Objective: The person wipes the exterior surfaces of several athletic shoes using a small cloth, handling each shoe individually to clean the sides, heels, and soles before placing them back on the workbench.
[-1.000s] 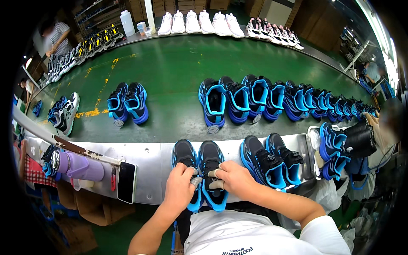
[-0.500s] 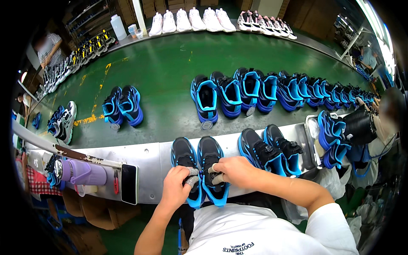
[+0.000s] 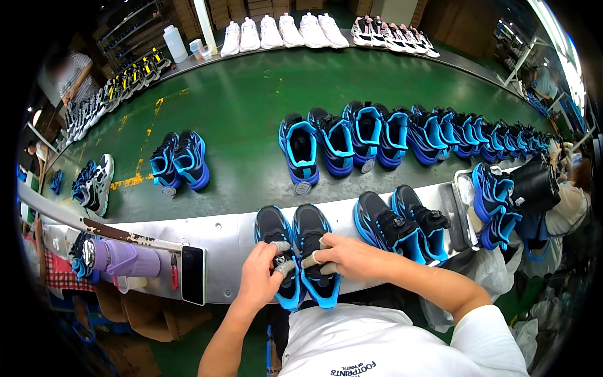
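Note:
A pair of black-and-blue sneakers lies side by side in front of me, toes pointing away. My left hand (image 3: 260, 274) has its curled fingers on the left sneaker (image 3: 272, 222), around a small round dial (image 3: 282, 262) on its tongue. On the right sneaker (image 3: 311, 222), my right hand (image 3: 347, 256) presses bent fingers at the tongue and upper opening; what lies under those fingertips is hidden. Light cloth finger covers show on both hands.
Another matching pair (image 3: 402, 220) stands to the right, by a metal tray (image 3: 463, 210). A long row of blue sneakers (image 3: 339, 135) crosses the green belt (image 3: 245, 107). Leftward are a phone (image 3: 193, 274), red-handled snips (image 3: 174, 271) and a purple bottle (image 3: 125, 258). People work at both sides.
My left fingers have spread slightly, so the dial shows between them. The right fingers have shifted a little on the right sneaker. Both sneakers stay in place on the ledge.

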The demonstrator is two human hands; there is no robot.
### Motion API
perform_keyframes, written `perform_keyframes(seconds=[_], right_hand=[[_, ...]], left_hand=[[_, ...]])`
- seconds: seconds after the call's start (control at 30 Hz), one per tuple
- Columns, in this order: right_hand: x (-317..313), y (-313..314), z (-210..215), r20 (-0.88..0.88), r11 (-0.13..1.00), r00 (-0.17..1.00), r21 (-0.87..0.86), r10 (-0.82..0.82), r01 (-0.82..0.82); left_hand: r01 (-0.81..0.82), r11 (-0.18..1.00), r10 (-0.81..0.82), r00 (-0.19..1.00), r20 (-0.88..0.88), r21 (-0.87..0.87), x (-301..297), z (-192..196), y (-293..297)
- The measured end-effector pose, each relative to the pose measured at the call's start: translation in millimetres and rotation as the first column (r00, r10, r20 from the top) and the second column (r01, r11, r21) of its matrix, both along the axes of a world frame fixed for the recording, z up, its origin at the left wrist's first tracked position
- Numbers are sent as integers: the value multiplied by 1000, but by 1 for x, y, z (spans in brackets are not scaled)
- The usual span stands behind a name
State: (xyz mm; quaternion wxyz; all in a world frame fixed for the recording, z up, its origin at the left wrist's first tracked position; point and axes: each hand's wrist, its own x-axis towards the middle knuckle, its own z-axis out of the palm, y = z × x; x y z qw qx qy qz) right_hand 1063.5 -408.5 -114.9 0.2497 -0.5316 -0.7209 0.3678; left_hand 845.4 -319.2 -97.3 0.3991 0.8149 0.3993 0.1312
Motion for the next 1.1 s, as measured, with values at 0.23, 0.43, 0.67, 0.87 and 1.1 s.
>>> perform_keyframes(seconds=[0.23, 0.43, 0.67, 0.87, 1.1], right_hand=[[6, -2, 4, -51, 996, 996, -64, -67, 64], [-1, -9, -3, 109, 975, 975, -88, -196, 206], [4, -8, -3, 52, 978, 984, -117, -168, 173], [19, -1, -7, -159, 997, 987, -70, -39, 28], [18, 0, -4, -61, 987, 992, -122, -109, 101]], left_hand=[[14, 999, -13, 1000, 17, -47, 1, -8, 2], [32, 956, 30, 978, 206, -290, -8, -17, 6], [-138, 954, 69, 965, 251, 266, 14, 16, -51], [-94, 312, 501, 862, 79, -945, 20, -7, -91], [-82, 177, 661, 749, 56, -981, 45, -20, -94]])
